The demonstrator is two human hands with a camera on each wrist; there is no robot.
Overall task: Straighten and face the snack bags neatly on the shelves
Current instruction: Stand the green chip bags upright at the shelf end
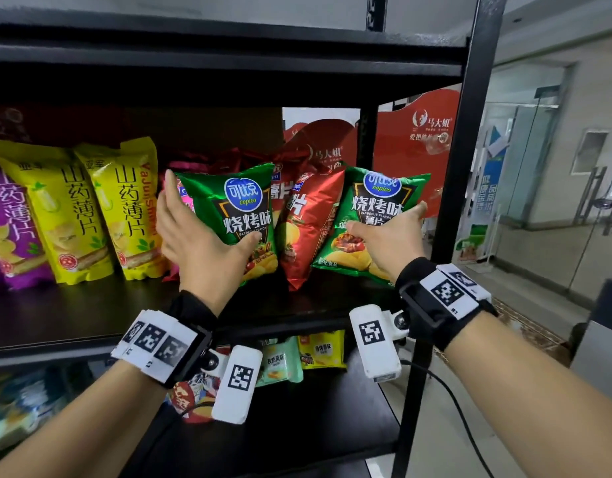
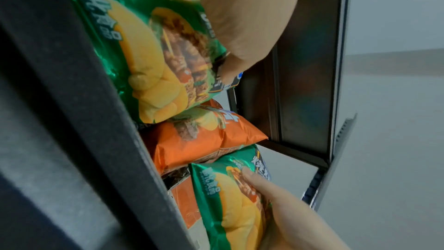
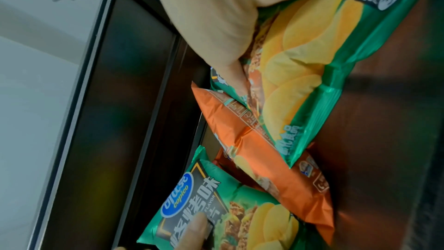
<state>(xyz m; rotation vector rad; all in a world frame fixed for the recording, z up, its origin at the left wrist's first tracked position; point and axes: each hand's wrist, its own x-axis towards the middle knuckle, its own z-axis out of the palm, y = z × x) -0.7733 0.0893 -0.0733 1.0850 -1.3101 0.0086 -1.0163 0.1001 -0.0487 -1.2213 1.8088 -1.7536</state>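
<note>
Two green barbecue chip bags stand on the middle shelf, logos facing me. My left hand grips the left green bag, thumb on its front and fingers behind its left edge; this bag is nearly upright. My right hand grips the right green bag, thumb on the front and fingers along its right side; this bag tilts with its top to the right. A red chip bag is wedged between them, turned sideways. The wrist views show the same red bag pressed between the green ones.
Left of my hands stand two yellow bags, a purple bag and a pink bag partly behind my left hand. A black shelf post rises right of the right bag. More snack bags lie on the lower shelf.
</note>
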